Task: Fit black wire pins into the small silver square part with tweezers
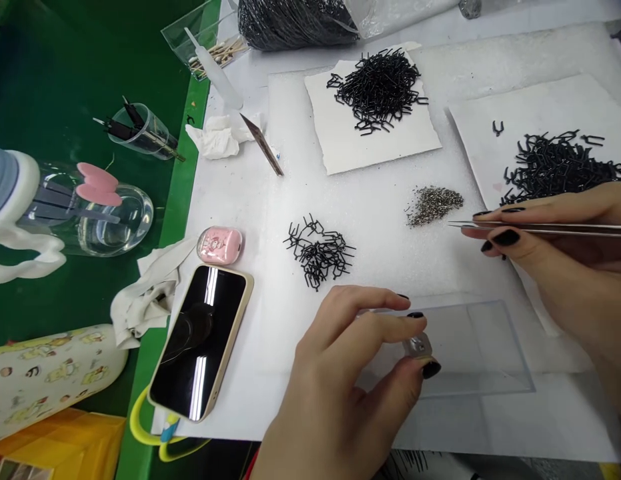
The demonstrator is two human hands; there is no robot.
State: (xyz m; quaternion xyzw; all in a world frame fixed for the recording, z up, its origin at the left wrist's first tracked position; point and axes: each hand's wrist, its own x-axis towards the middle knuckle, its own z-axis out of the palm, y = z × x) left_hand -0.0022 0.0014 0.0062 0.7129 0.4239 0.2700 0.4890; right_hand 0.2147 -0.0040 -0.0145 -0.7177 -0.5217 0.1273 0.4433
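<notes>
My left hand (350, 367) pinches a small grey metal block (419, 345) between thumb and fingers, over a clear plastic box (480, 347). In my right hand (565, 247) are thin metal tweezers (510, 228), held level with their tips pointing left. Just above and left of the tips lies a pile of tiny metallic pieces (435, 203). A small heap of black forked pieces (323, 253) sits left of centre. Larger heaps of such pieces lie on a white card (335, 147) at the top and on a white sheet (480, 123) at the right, partly behind my right hand.
At the left are a phone (200, 343), a pink case (220, 245), crumpled tissue (217, 138), a metal blade (263, 143) and a white dropper bottle (217, 73). Beyond the table edge stand a clear cup (145, 133) and bottles. A black bundle (295, 23) lies at the back.
</notes>
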